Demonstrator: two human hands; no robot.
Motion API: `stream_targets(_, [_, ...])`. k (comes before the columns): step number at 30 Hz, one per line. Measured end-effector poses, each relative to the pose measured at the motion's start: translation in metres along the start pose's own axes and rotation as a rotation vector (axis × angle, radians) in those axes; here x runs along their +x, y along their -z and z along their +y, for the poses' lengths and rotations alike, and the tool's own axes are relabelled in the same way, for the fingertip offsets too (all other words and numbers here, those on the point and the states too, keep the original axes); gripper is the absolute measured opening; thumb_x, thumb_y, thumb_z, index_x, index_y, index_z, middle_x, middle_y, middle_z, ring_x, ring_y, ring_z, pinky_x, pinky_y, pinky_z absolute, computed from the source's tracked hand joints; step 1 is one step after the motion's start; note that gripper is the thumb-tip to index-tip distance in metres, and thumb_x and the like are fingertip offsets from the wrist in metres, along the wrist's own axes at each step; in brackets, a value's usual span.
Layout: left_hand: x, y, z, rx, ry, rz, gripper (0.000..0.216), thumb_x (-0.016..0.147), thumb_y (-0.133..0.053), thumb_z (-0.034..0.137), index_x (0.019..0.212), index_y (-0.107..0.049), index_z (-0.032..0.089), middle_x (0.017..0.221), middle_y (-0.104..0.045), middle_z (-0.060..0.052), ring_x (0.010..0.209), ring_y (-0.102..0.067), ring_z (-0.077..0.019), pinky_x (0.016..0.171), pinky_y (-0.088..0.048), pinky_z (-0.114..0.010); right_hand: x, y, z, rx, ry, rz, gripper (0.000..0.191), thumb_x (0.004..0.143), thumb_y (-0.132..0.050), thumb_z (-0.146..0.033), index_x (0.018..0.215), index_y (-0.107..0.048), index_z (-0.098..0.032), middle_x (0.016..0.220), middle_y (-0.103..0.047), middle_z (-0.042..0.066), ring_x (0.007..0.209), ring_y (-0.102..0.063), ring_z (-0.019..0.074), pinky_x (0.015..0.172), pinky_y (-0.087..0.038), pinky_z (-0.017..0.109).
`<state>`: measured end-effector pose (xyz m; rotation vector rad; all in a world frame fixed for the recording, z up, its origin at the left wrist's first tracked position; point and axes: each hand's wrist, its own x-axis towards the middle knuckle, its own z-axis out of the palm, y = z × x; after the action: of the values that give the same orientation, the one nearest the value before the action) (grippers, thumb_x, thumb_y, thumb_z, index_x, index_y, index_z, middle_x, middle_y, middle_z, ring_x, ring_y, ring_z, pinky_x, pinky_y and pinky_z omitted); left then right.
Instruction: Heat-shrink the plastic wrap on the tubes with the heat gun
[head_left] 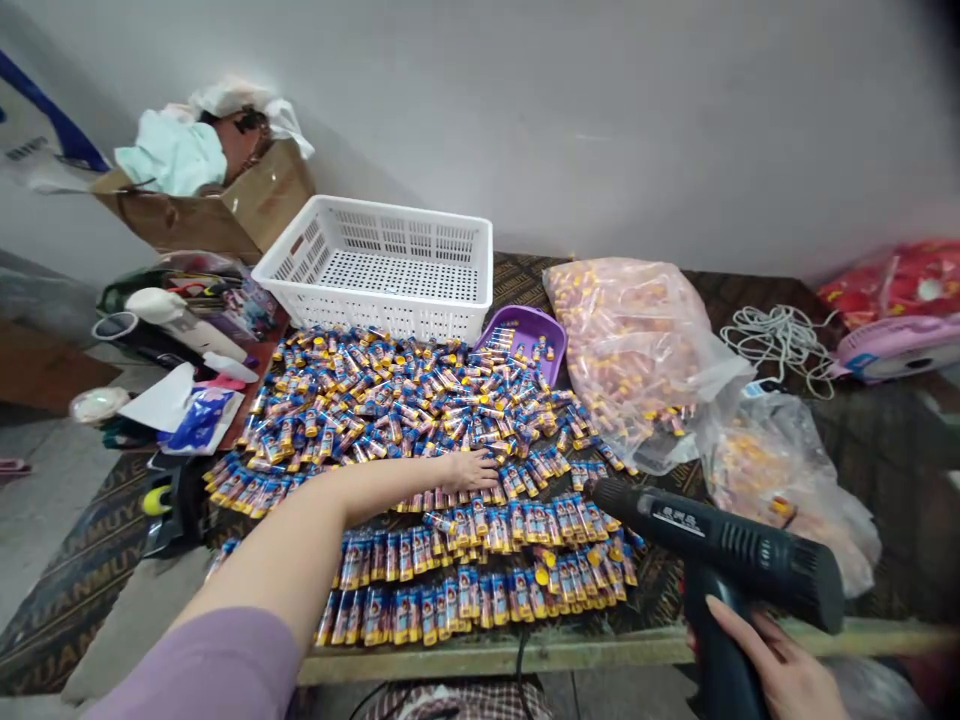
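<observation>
My left hand (469, 470) reaches across the table and lies flat, fingers stretched, on a big heap of small blue and yellow tubes (390, 400). In front of it, more tubes (480, 575) lie in neat rows near the table's front edge. My right hand (776, 665) is wrapped round the handle of a black heat gun (724, 550), whose nozzle points left over the right end of the rows.
A white plastic basket (382, 265) stands behind the heap, a purple scoop (529, 335) beside it. Clear bags of orange pieces (637, 350) lie at the right, with a coiled cord (780, 340). A cardboard box (217, 205) and clutter sit at the left.
</observation>
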<state>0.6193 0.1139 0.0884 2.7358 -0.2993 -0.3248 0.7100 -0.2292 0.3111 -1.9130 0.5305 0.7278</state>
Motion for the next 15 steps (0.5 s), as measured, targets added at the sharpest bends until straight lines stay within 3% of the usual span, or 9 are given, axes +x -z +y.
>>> stream_targets(3, [0.015, -0.004, -0.005, 0.024, -0.226, -0.233, 0.065, 0.049, -0.057, 0.011, 0.113, -0.056, 0.025, 0.119, -0.054, -0.007, 0.112, -0.045, -0.0259, 0.099, -0.03, -0.043, 0.005, 0.0, 0.012, 0.045, -0.098, -0.002, 0.067, 0.046, -0.08, -0.044, 0.102, -0.058, -0.014, 0.06, -0.068, 0.007, 0.047, -0.061, 0.0252, 0.041, -0.049, 0.033])
stream_targets(5, [0.022, -0.004, -0.006, 0.058, -0.328, -0.285, 0.075, 0.043, -0.058, 0.01, 0.117, -0.053, 0.023, 0.12, -0.052, -0.009, 0.115, -0.042, -0.0283, 0.104, -0.024, -0.045, 0.01, -0.001, 0.019, 0.048, -0.131, -0.019, 0.067, 0.047, -0.08, -0.044, 0.103, -0.059, -0.013, 0.06, -0.068, 0.007, 0.048, -0.061, 0.0249, 0.04, -0.049, 0.032])
stream_targets(9, [0.021, -0.006, -0.012, 0.103, -0.447, -0.323, 0.068, 0.043, -0.058, 0.011, 0.11, -0.055, 0.021, 0.119, -0.052, -0.011, 0.111, -0.042, -0.0287, 0.104, -0.02, -0.045, 0.017, -0.006, 0.027, 0.043, -0.113, -0.023, 0.066, 0.048, -0.08, -0.044, 0.102, -0.06, -0.012, 0.059, -0.067, 0.006, 0.049, -0.06, 0.0223, 0.04, -0.047, 0.027])
stream_targets(15, [0.002, -0.012, -0.026, 0.155, -0.503, -0.238, 0.042, 0.049, -0.062, 0.014, 0.09, -0.057, 0.019, 0.092, -0.059, -0.013, 0.09, -0.049, -0.0256, 0.095, -0.028, -0.043, 0.019, -0.015, 0.02, 0.038, -0.077, -0.026, 0.065, 0.046, -0.08, -0.044, 0.099, -0.059, -0.012, 0.056, -0.066, 0.005, 0.048, -0.061, 0.023, 0.039, -0.047, 0.028])
